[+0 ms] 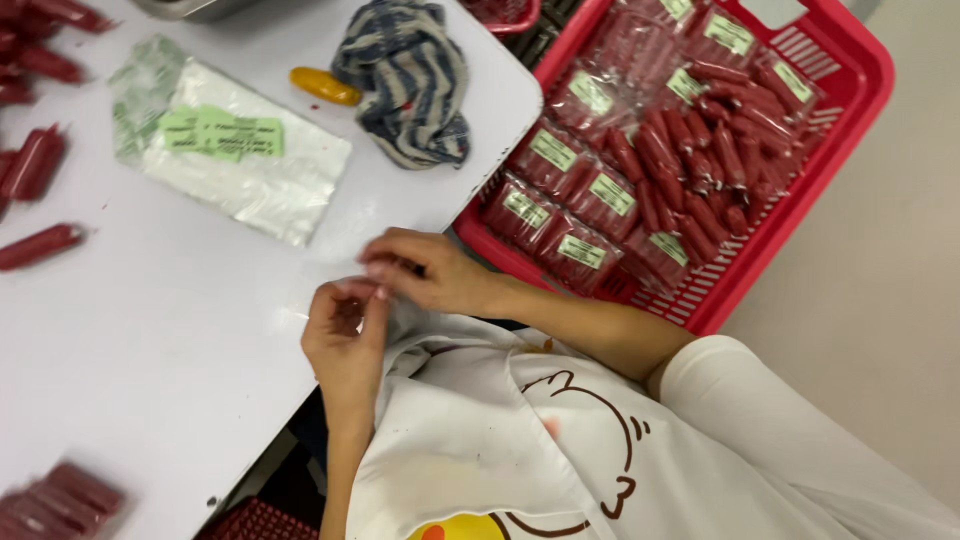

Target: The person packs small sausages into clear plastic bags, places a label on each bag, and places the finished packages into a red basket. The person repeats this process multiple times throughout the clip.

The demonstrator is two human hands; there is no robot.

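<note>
hands (pixel 385 300) curled together, fingertips touching

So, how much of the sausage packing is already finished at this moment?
Done: the red basket holds many sealed, labelled sausage packs, with some loose sausages too. In hand: the left hand and right hand meet at the table edge, apparently working a thin clear bag, hard to see. Left: loose red sausages and a stack of empty labelled bags lie on the table.

Likely sausage-packing workshop: crate (pixel 850 120) of packs (pixel 580 250)
</note>
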